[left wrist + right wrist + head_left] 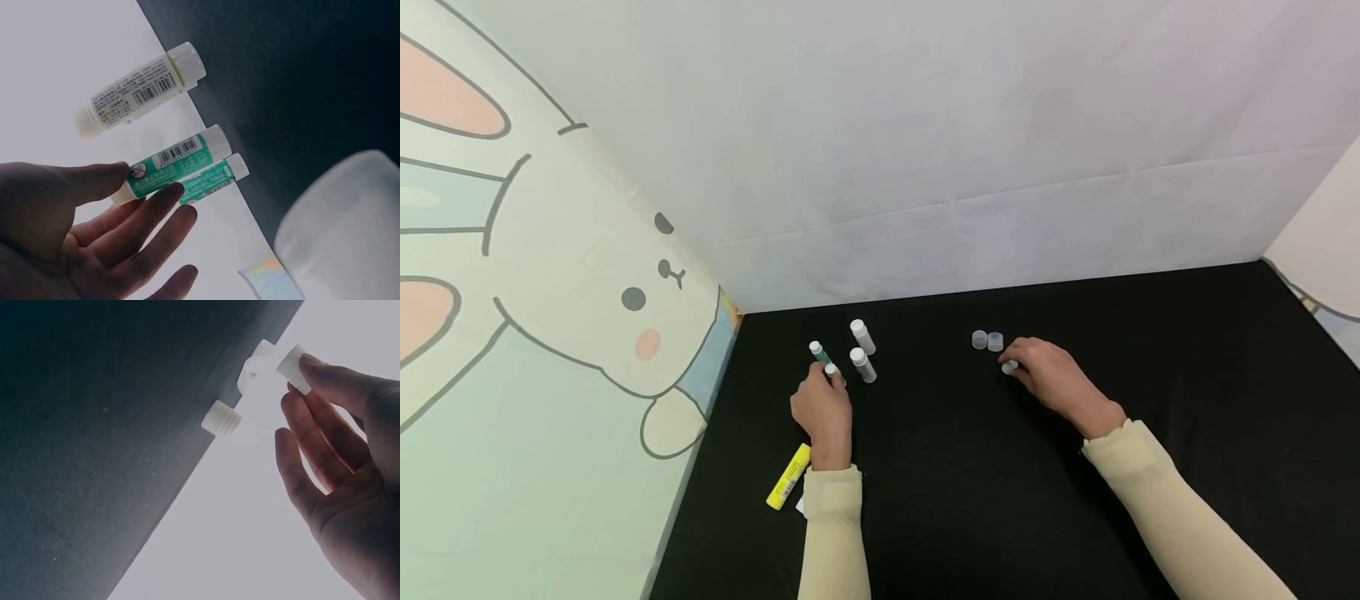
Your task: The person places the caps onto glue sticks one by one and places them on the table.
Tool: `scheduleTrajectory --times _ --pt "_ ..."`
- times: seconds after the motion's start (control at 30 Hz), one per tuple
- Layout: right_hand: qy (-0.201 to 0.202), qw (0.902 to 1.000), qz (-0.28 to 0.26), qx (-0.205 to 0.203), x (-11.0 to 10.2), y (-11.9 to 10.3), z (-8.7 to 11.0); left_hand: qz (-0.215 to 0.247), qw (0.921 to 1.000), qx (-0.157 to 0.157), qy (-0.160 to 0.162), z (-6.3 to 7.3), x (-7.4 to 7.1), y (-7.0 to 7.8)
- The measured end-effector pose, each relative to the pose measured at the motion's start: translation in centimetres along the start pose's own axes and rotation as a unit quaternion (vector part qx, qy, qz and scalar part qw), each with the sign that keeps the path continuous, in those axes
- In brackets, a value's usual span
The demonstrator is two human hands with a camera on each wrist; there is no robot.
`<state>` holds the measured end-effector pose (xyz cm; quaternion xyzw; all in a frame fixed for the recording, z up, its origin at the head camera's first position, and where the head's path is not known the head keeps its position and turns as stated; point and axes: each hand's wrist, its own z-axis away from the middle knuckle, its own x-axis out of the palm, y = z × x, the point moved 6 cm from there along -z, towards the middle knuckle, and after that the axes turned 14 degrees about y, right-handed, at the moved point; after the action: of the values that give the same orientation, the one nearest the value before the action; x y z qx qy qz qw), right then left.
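Observation:
My left hand (823, 410) pinches the lower end of a green-labelled glue stick (172, 164) with a white top between thumb and fingers. A second green glue stick (214, 180) stands just beyond it, partly hidden by fingertips in the left wrist view. Two whitish tubes (862, 337) (863, 365) stand to the right of that hand. Over to the right, my right hand (1051, 375) holds a small white cap (294, 369) between thumb and fingertips. Two similar translucent caps (979, 339) (995, 342) sit side by side on the black table just beyond it.
A yellow tube (788, 477) with a barcode lies beside my left wrist. Some small white thing (801, 506) is mostly covered by the left sleeve. The black table (940, 467) meets a pale wall (955, 150) at the back and a rabbit-print sheet (572, 275) on the left.

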<state>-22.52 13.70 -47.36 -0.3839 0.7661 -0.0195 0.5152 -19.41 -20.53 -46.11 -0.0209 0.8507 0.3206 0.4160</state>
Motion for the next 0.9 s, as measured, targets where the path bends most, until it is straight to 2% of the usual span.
scheduleTrajectory --times 0.57,0.9 --pt "0.017 0.9997 -0.011 -0.01 -0.1 -0.9 0.0 0.051 0.9962 0.051 0.048 1.9 -1.9 1.7" --pt "0.036 0.999 -0.01 -0.026 -0.2 -1.8 0.1 0.073 0.9902 0.082 0.086 2.8 -2.2 2.2"
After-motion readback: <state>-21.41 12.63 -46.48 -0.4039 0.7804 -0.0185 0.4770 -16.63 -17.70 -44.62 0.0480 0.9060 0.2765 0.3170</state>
